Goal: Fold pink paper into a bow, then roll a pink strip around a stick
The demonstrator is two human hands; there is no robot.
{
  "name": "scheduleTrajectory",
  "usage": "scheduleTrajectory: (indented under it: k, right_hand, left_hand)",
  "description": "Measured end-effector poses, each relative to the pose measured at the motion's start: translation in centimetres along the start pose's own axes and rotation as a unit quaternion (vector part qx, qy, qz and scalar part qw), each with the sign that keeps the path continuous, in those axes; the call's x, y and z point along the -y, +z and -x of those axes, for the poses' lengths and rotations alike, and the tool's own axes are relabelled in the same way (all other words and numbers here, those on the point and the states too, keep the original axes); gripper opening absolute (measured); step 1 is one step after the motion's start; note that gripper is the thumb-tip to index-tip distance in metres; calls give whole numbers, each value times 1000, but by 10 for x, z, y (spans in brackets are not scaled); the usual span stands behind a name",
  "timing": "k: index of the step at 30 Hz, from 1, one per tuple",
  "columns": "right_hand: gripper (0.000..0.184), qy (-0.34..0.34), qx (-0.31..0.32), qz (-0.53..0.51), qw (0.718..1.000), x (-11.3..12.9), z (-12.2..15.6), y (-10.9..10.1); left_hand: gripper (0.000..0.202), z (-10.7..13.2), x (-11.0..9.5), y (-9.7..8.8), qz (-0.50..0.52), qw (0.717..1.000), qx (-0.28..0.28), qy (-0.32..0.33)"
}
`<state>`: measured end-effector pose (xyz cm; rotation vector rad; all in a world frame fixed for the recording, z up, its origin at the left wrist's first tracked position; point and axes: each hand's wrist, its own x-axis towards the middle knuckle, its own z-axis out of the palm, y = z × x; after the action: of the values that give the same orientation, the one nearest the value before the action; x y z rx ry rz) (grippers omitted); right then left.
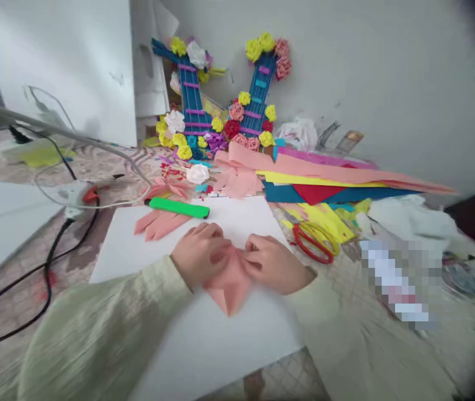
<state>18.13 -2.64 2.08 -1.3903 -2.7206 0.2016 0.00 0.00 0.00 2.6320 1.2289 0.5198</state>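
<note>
Left hand [199,253] and right hand [278,264] pinch one pink crepe-paper piece [229,291] in closed fingers [219,244] over one white sheet [212,351].

place: craft table [74,267] by a wall [387,67] | signs: paper flowers [232,128], coloured paper strips [329,168], scissors [313,238]

Hands [200,254] pinching pink paper [229,284] over white sheet [216,351].

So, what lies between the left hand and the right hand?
Pink paper, held by both the left hand and right hand, as the head view shows.
</note>
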Motion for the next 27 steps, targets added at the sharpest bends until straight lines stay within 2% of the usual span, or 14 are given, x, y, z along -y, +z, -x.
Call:
scheduleTrajectory:
  k: [8, 12, 18, 22, 27]
  right_hand:
    - [21, -56, 21, 19, 998, -10, 12, -17]
    - [19, -48, -7, -26, 998, -12, 14, -19]
    - [14, 17, -154, -121, 981, -11, 4, -1]
    - [9, 33, -166, -141, 975, -10, -4, 16]
    - [11, 43, -173, -159, 971, -9, -5, 20]
  left_hand:
    - [24, 1, -2, -1, 7, 1000, -4, 0]
    - [24, 2, -1, -2, 12, 1000, -7, 6]
    - [28, 1, 3, -1, 45, 998, -16, 45]
    - [38, 1, 8, -1, 40, 999, -17, 27]
    - [32, 2, 14, -4, 29, 998, -32, -42]
